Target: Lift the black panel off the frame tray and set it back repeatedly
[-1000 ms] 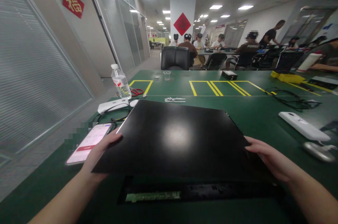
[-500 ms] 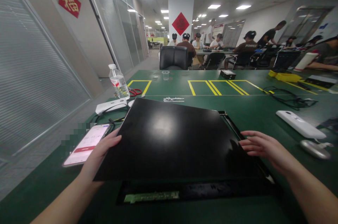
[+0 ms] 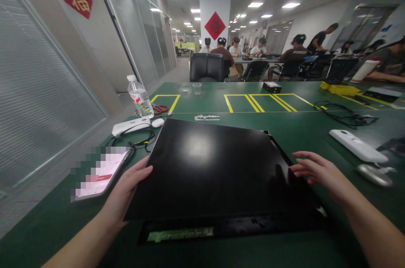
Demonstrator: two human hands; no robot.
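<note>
A flat black LCD screen panel point(image 3: 209, 167) lies tilted over a black frame point(image 3: 253, 223), its left side raised. Along the near strip of that frame runs a green circuit board point(image 3: 180, 234). My left hand point(image 3: 134, 179) grips the panel's left edge, thumb on top and the other fingers hidden beneath. At the right edge, my right hand point(image 3: 316, 171) has its fingers spread, the tips close to or touching the panel; I cannot tell which. It grasps nothing. The rest of the frame is covered by the panel.
Left of the panel are a phone point(image 3: 103, 177), black cables point(image 3: 142, 137), a white mouse point(image 3: 157, 122), a water bottle point(image 3: 139, 97) and red scissors point(image 3: 160, 109). On the right lie a white power bank point(image 3: 357, 146) and a silver mouse point(image 3: 375, 175). Small white pieces point(image 3: 206, 117) sit beyond the panel.
My left hand and the panel's left edge have shifted right, so the panel covers more of the frame's right side. My right hand stays by the right edge, its fingers slightly more spread.
</note>
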